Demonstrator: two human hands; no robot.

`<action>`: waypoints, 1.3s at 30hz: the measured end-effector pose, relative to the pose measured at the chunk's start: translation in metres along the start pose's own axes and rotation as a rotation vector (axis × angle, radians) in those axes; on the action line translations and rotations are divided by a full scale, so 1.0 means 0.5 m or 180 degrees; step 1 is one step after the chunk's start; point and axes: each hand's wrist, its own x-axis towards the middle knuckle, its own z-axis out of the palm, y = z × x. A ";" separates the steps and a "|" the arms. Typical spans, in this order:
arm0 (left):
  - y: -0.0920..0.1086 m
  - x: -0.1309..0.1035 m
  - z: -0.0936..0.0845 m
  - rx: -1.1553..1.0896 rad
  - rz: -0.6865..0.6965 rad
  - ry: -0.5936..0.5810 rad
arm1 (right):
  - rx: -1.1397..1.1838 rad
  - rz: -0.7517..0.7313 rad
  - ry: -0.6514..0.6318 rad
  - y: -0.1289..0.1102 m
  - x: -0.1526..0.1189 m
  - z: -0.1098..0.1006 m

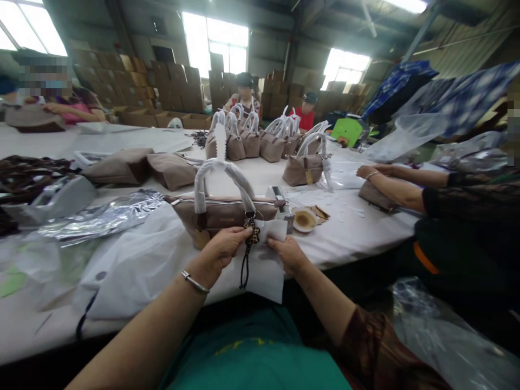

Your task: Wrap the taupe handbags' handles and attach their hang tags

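Note:
A taupe handbag (223, 214) stands upright at the table's near edge, its two handles wrapped in white material. My left hand (227, 246) pinches a leopard-print charm (254, 232) with a dark cord loop, which hangs at the bag's front right. My right hand (287, 253) has its fingers closed on a thin white sheet (266, 276). That sheet hangs behind the charm and over the table edge.
Taupe bags (272, 145) with wrapped handles stand farther back, and others (122, 165) lie left. A round dish (304, 219) sits right of the handbag. Another person's hands (374, 173) rest by a bag at right. Clear plastic and foil (105, 216) lie left.

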 end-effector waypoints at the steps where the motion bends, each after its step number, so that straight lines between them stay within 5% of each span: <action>1: 0.003 -0.002 0.000 -0.0059 0.0018 -0.0023 | -0.0010 -0.0017 -0.0042 0.003 0.002 0.006; 11: 0.022 -0.007 -0.017 0.0102 -0.0267 0.0042 | -0.0521 0.0374 0.0246 0.018 -0.032 -0.050; 15: 0.022 -0.005 -0.008 0.0035 -0.0239 0.0153 | -0.0541 0.0212 0.0067 0.016 -0.009 -0.026; 20: 0.015 0.001 -0.018 0.0043 0.0169 0.0030 | -0.0695 -0.0353 -0.0157 0.004 0.024 0.012; 28: 0.004 0.009 -0.042 0.0640 0.0704 -0.0029 | -0.0832 -0.0494 -0.0091 0.042 0.026 -0.005; 39: 0.003 0.004 -0.055 0.2200 0.2136 0.1275 | -0.1159 -0.0993 0.0337 0.077 0.040 0.030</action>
